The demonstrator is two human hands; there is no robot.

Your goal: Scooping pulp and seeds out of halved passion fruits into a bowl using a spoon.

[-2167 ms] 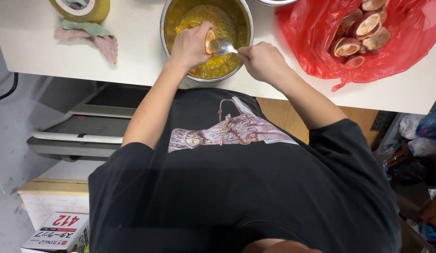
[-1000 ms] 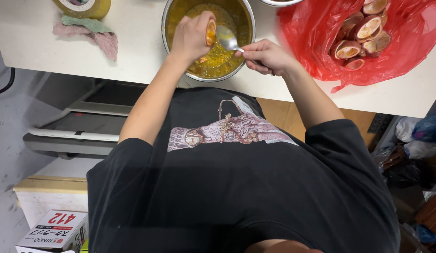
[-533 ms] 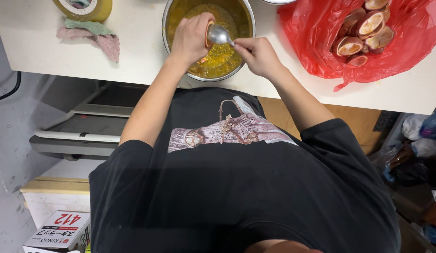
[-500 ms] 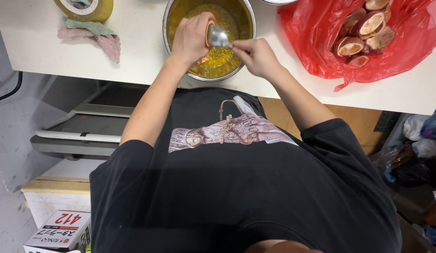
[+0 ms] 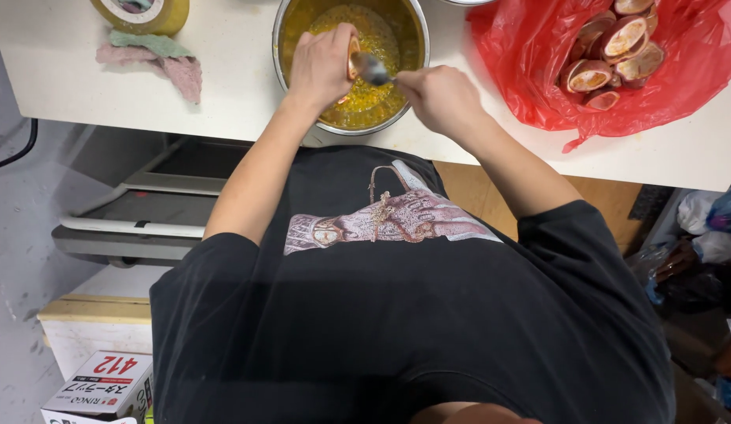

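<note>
My left hand [image 5: 322, 67] is closed around a halved orange-skinned fruit shell [image 5: 353, 56], held over the round stainless-steel bowl of yellow pulp [image 5: 416, 35]. My right hand [image 5: 442, 98] is closed on the handle of a silver metal spoon [image 5: 371, 67], whose bowl touches the fruit half at its open face.

To do this scoop well, I judge the fruit should stay above the middle of the steel bowl so that whatever drops lands inside, with the spoon edge worked along the inner wall of the shell, not stabbed through it.

The spoon's long axis runs roughly level across the counter, handle toward my right hand, bowl pointing left into the fruit. The shell's cut face turns right, toward the spoon.

Emptied brown fruit halves [image 5: 613, 47] lie well apart in a red plastic bag [image 5: 530, 71] on the white counter [image 5: 240, 86].
</note>
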